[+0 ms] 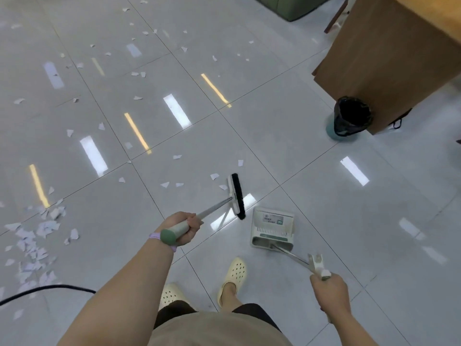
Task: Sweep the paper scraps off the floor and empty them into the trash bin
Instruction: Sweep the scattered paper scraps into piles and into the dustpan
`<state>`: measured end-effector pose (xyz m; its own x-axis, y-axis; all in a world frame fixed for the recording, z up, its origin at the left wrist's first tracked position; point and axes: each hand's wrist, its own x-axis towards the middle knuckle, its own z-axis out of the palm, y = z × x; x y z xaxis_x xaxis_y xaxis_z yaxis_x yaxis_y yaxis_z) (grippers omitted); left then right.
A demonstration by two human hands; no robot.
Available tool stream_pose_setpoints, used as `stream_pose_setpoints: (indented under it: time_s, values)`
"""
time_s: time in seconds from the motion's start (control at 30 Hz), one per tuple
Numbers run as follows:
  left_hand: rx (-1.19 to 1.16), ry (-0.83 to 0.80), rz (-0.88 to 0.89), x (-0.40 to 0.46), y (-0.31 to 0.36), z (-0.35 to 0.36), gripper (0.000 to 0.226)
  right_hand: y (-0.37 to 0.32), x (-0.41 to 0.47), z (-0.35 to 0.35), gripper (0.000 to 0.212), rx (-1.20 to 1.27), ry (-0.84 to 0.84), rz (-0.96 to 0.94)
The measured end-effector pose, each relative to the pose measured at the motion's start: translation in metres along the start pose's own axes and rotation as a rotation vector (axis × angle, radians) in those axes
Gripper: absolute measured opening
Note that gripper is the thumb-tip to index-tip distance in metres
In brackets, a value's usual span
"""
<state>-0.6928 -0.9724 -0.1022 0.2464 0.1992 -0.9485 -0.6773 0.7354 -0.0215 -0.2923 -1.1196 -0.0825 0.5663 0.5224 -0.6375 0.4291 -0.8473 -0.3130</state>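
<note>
My left hand (183,228) grips the green-capped handle of a broom, whose black-bristled head (237,196) rests on the floor just left of the dustpan. My right hand (329,290) holds the metal handle of the white dustpan (273,227), which stands on the tiles in front of my feet. White paper scraps lie scattered over the floor, with a dense pile (35,240) at the lower left and a few loose scraps (214,176) close to the broom head. The trash bin (351,118), lined with a black bag, stands at the right beside a wooden cabinet.
A wooden cabinet (389,58) fills the upper right, touching the bin. A black cable (50,288) runs across the floor at the lower left. A green piece of furniture (289,6) is at the top edge. My feet in cream clogs (234,273) stand below the dustpan.
</note>
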Motion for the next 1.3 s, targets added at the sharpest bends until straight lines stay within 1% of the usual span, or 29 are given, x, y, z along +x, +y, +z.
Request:
stream_pose_setpoints:
  time_s: [0.1,0.27,0.33,0.47,0.53,0.67,0.73,0.77,0.8,0.83,0.87,0.9,0.97,1.03,1.07,1.13,1.17,1.23,1.3]
  values:
    - [-0.070,0.024,0.035,-0.006,0.022,-0.021,0.030,-0.004,0.009,-0.011,0.020,-0.023,0.013,-0.013]
    - [-0.165,0.095,0.085,-0.031,0.045,-0.048,0.025,-0.031,0.023,-0.017,0.020,-0.080,-0.012,-0.053]
    - [-0.159,0.126,0.112,-0.040,0.052,-0.057,0.022,-0.045,0.030,-0.017,0.020,-0.102,-0.016,-0.060]
    - [-0.220,0.140,0.169,-0.052,0.074,-0.076,0.010,-0.063,0.041,-0.016,0.028,-0.131,0.010,-0.058]
    - [-0.211,0.174,0.183,-0.051,0.089,-0.089,0.006,-0.068,0.040,-0.013,0.030,-0.159,0.021,-0.048]
    - [-0.130,0.323,0.242,-0.055,0.118,-0.099,0.008,-0.081,0.028,0.002,0.030,-0.150,0.037,-0.017]
    - [-0.095,0.411,0.259,-0.061,0.136,-0.093,0.017,-0.093,0.020,0.011,0.027,-0.117,0.037,-0.010]
    - [-0.098,0.472,0.295,-0.061,0.147,-0.092,0.022,-0.100,0.017,0.015,0.025,-0.098,0.035,-0.003]
    - [-0.052,0.558,0.341,-0.066,0.157,-0.086,0.024,-0.108,0.014,0.018,0.023,-0.084,0.032,0.003]
    - [-0.034,0.574,0.390,-0.066,0.165,-0.086,0.023,-0.116,0.013,0.020,0.022,-0.075,0.030,0.003]
    - [-0.045,0.550,0.412,-0.064,0.172,-0.088,0.020,-0.123,0.012,0.021,0.021,-0.064,0.035,0.005]
    - [0.030,0.563,0.463,-0.065,0.178,-0.088,0.016,-0.130,0.012,0.022,0.021,-0.048,0.043,0.005]
    - [0.086,0.577,0.422,-0.067,0.192,-0.081,0.019,-0.143,0.013,0.025,0.020,-0.018,0.055,0.012]
    - [0.052,0.550,0.441,-0.077,0.196,-0.067,0.025,-0.154,0.013,0.028,0.021,0.010,0.066,0.019]
    - [0.034,0.511,0.441,-0.080,0.197,-0.059,0.029,-0.161,0.013,0.030,0.022,0.026,0.071,0.020]
    - [0.151,0.498,0.478,-0.077,0.193,-0.047,0.032,-0.172,0.016,0.032,0.023,0.055,0.079,0.006]
    - [0.205,0.497,0.484,-0.069,0.190,-0.044,0.028,-0.178,0.017,0.032,0.023,0.066,0.082,0.000]
    - [0.185,0.474,0.447,-0.058,0.186,-0.036,0.019,-0.189,0.022,0.031,0.023,0.075,0.088,-0.013]
    - [0.151,0.381,0.343,-0.052,0.187,-0.021,0.011,-0.199,0.027,0.027,0.022,0.073,0.095,-0.030]
